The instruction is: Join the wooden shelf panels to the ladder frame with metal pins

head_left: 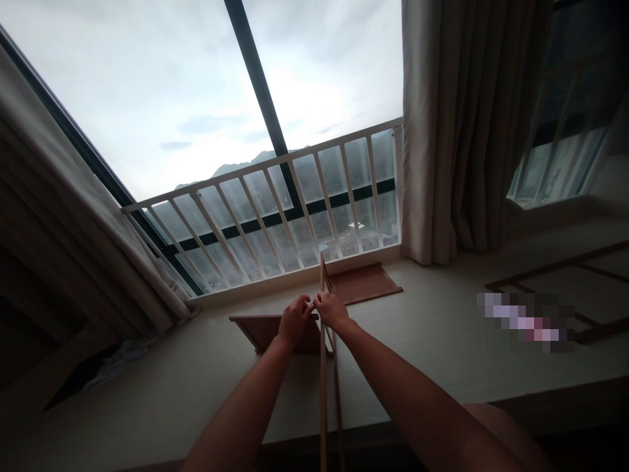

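A slim wooden frame (323, 393) stands upright, seen almost edge-on, in the middle of the view. My right hand (333, 311) is closed at its upper part, with the fingertips reaching around to the left side. Close against those fingertips, my left hand (293, 321) has its fingers pinched together; whatever is between them is too small to make out. Under my left hand, a brown wooden panel with raised edges (260, 328) juts out to the left beside the frame. A second brown panel (366, 283) lies flat behind my right hand.
The pale ledge (393, 354) runs below a window with a white railing (339, 141). Curtains hang at the left (83, 177) and right (437, 131). Another wooden frame (496, 286) lies at the right, near a pixelated patch. A dark flat item (73, 383) lies at the left.
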{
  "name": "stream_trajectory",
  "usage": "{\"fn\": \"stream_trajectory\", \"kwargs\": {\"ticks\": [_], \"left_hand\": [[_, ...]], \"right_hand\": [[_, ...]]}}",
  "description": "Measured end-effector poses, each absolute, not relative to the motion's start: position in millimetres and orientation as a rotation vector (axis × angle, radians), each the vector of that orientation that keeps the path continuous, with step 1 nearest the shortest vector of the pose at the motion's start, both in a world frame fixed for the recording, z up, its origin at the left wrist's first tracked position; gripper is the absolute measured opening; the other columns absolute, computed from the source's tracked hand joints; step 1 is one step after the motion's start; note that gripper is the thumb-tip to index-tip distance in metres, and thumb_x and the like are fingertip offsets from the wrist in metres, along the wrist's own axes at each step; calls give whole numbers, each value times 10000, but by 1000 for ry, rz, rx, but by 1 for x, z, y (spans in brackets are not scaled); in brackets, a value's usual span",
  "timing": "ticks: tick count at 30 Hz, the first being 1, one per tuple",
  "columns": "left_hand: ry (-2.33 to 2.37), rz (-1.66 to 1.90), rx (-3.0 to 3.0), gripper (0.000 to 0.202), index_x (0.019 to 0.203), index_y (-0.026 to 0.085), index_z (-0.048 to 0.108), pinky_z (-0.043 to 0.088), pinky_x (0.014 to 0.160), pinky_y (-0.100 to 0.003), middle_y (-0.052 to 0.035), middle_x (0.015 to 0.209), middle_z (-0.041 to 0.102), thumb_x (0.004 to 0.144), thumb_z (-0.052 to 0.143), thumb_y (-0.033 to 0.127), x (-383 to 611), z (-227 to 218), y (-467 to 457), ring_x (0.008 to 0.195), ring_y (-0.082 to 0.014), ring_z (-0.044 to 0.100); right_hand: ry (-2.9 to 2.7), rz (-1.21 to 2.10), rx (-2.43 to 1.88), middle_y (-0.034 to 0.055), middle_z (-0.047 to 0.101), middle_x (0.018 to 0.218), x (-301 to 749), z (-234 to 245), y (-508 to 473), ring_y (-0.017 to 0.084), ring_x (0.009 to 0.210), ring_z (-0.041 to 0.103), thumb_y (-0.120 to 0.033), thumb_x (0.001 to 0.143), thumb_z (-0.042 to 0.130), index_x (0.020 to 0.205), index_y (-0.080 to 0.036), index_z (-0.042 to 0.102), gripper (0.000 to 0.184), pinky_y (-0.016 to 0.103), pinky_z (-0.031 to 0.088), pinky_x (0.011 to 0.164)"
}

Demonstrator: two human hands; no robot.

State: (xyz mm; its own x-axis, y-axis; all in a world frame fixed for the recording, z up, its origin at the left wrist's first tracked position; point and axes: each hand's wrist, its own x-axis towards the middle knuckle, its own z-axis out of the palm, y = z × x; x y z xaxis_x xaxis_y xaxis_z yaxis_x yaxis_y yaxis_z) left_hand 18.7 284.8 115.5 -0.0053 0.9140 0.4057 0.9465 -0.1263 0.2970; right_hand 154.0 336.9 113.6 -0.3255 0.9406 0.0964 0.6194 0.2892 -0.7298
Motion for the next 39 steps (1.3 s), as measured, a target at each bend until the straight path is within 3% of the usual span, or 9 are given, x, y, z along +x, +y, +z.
{"fn": "stream_trajectory", "kwargs": {"ticks": [6,10,15,22,32,39], "left_hand": [[-2076,-470,-2048,423,754,204,597,392,734,-331,-85,774,684,953,344,477,22,117,281,771,-229,636],[-2078,-319,-2015,523,771,199,628,381,749,-367,-112,812,702,970,235,481,25,117,276,780,-247,640],[-1981,-209,-2086,476,893,221,612,374,774,-364,-84,935,691,987,174,384,25,120,265,883,-237,609],[-1836,-119,-2225,311,983,245,568,369,787,-350,-52,1017,649,968,293,391,21,133,260,941,-230,549],[-1852,-68,-2269,413,960,236,569,367,787,-364,-56,1011,634,987,189,395,19,134,253,940,-225,536],[-1912,-39,-2307,457,1026,256,566,366,843,-404,-56,1064,609,927,265,586,19,137,256,1011,-259,512]], "right_hand": [[-2073,767,-1434,113,691,976,153,115,336,219,909,631,-332,935,358,930,-206,654,322,294,385,687],[-2072,761,-1440,96,699,972,153,115,338,216,900,632,-340,938,346,914,-214,656,335,288,374,662],[-2053,746,-1445,108,705,970,150,115,339,214,903,627,-346,939,338,922,-197,664,358,287,363,659],[-2044,725,-1439,98,713,953,147,111,339,196,883,628,-339,933,364,906,-200,664,332,275,365,682],[-2042,725,-1407,94,713,933,143,108,344,192,855,622,-340,930,378,894,-194,663,322,273,351,670],[-2046,748,-1374,96,704,916,143,107,343,180,831,605,-340,943,375,897,-177,660,332,269,345,670]]}}
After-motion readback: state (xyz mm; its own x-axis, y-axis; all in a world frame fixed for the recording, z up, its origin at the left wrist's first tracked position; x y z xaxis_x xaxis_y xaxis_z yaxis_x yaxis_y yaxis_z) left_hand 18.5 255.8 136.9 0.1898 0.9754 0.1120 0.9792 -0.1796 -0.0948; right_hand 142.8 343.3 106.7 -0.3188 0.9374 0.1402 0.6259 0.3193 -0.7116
